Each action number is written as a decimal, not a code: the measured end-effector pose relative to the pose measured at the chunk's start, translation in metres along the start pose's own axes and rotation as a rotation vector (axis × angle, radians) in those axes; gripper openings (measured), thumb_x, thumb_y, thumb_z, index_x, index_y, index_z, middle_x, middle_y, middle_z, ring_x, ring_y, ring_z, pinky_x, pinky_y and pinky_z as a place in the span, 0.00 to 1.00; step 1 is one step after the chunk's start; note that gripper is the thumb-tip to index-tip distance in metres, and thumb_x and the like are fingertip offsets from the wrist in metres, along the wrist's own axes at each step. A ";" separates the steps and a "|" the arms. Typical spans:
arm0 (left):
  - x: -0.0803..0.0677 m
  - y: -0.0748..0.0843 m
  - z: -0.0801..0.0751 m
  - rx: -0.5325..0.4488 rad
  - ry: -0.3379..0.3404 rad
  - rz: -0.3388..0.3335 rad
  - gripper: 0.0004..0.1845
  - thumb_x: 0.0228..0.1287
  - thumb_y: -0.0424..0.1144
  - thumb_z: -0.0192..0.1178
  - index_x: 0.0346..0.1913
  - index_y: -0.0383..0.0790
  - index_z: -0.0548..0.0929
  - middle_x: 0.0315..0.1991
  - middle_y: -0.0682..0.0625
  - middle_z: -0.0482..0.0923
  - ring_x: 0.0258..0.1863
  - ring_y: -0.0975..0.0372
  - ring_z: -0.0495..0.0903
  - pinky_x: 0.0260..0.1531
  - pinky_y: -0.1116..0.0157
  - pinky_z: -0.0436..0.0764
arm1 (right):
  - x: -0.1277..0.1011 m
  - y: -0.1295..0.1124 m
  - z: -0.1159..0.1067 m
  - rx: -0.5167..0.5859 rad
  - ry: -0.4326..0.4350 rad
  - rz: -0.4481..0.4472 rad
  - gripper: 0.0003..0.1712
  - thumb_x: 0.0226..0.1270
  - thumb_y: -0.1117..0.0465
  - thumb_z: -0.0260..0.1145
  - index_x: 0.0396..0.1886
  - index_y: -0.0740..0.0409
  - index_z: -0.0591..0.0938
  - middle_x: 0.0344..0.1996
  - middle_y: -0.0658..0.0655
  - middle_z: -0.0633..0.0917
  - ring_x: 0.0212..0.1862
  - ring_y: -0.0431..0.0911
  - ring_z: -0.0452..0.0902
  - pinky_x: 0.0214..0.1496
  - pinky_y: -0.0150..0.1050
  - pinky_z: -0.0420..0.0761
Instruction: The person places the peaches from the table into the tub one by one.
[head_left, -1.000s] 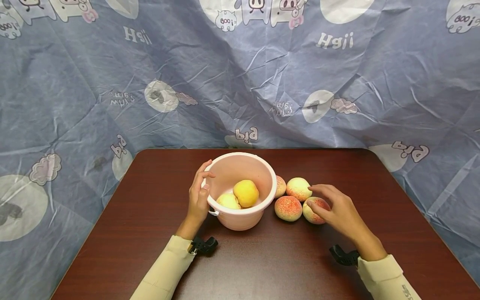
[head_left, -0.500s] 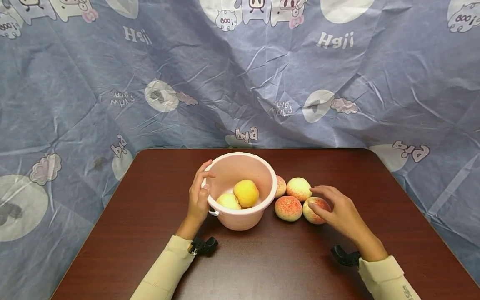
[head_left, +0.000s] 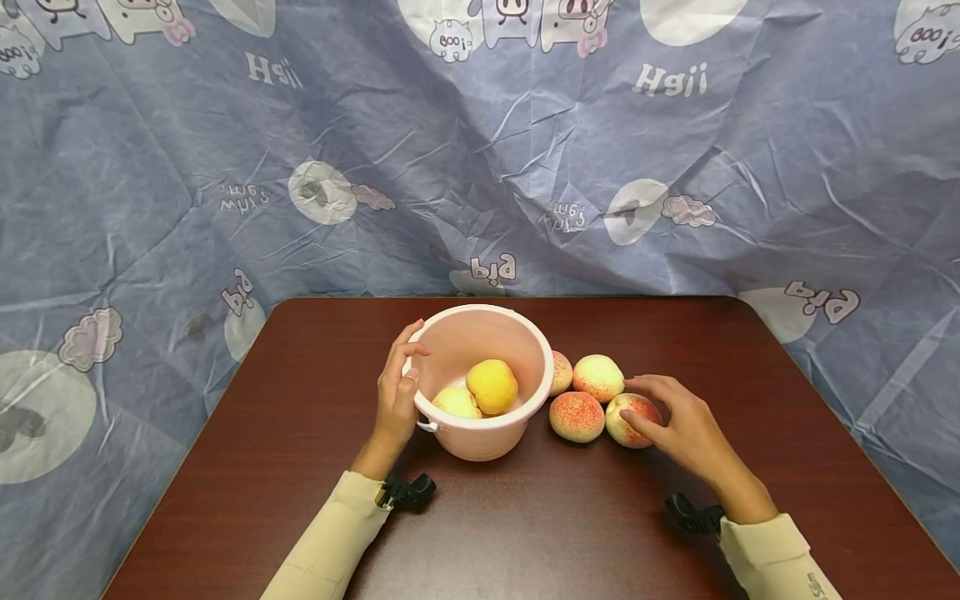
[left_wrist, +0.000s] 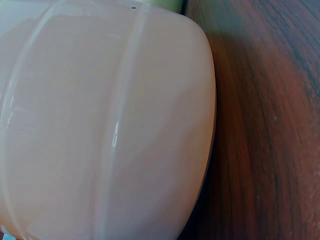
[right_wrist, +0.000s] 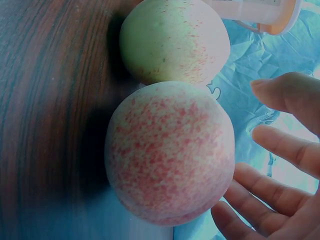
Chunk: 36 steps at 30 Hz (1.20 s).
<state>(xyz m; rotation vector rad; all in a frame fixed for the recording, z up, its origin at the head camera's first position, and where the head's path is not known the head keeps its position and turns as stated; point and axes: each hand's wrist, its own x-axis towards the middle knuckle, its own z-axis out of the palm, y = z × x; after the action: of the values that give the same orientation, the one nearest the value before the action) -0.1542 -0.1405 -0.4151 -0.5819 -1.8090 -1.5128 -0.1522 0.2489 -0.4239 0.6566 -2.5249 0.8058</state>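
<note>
From my remote seat, nearest to me are the two cream sleeves (head_left: 330, 542) and the dark wrist mounts on the brown bench (head_left: 525, 533). The right hand (head_left: 678, 425) has crept a little to the right and toward me over the last second; its wrist sat slightly closer to the fruit before. Its grip is released: in the right wrist view the fingers (right_wrist: 285, 145) are spread and only loosely bent beside the speckled peach (head_left: 632, 419), the thumb touching its near side, nothing clasped. So I read this as a hand settling onto that peach rather than lifting it; the peach lies where it lay, on the bench, just right of another red-speckled peach (head_left: 576, 416).

The left hand (head_left: 397, 392) has not shifted at all. Its grip is grasping the pink bucket (head_left: 480, 433), fingers curled over the left rim, thumb outside; the left wrist view shows only the bucket's wall and bare wood.

Inside the bucket sit a yellow peach (head_left: 492, 386) and a paler one (head_left: 455, 402), unmoved. Behind the speckled pair lie a pale peach (head_left: 597, 377) and one half hidden by the bucket (head_left: 561, 372). Farthest off hangs the blue cartoon cloth (head_left: 480, 167).
</note>
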 end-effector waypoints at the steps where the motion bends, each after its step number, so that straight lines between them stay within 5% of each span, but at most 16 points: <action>1: 0.000 -0.002 0.000 0.000 -0.001 0.000 0.17 0.57 0.36 0.39 0.40 0.28 0.74 0.63 0.35 0.69 0.63 0.39 0.66 0.62 0.58 0.64 | 0.000 0.001 0.000 -0.003 -0.007 0.005 0.25 0.49 0.60 0.77 0.50 0.57 0.82 0.49 0.54 0.82 0.53 0.49 0.76 0.55 0.23 0.63; 11: -0.007 -0.033 -0.001 -0.011 -0.011 0.007 0.19 0.57 0.39 0.40 0.43 0.29 0.75 0.66 0.39 0.67 0.66 0.46 0.65 0.64 0.55 0.61 | -0.005 0.008 0.002 -0.018 -0.064 0.044 0.30 0.48 0.56 0.78 0.53 0.56 0.81 0.51 0.56 0.80 0.55 0.52 0.75 0.53 0.36 0.68; 24: -0.006 -0.031 -0.001 -0.012 -0.012 0.002 0.20 0.56 0.40 0.40 0.42 0.27 0.74 0.66 0.38 0.67 0.66 0.48 0.65 0.64 0.55 0.61 | -0.010 0.013 0.007 0.002 -0.128 0.108 0.36 0.49 0.48 0.76 0.58 0.56 0.77 0.53 0.57 0.78 0.55 0.53 0.73 0.50 0.54 0.71; 36: -0.007 -0.033 -0.001 -0.015 -0.008 0.004 0.20 0.56 0.39 0.40 0.42 0.27 0.74 0.65 0.36 0.67 0.66 0.46 0.65 0.64 0.54 0.61 | -0.013 0.015 0.010 0.015 -0.147 0.130 0.39 0.50 0.46 0.76 0.61 0.56 0.75 0.53 0.58 0.78 0.55 0.55 0.72 0.50 0.56 0.71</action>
<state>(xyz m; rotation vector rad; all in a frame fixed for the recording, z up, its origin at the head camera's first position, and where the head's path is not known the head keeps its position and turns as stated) -0.1733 -0.1480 -0.4423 -0.5999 -1.8029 -1.5249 -0.1523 0.2582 -0.4445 0.5802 -2.7205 0.8503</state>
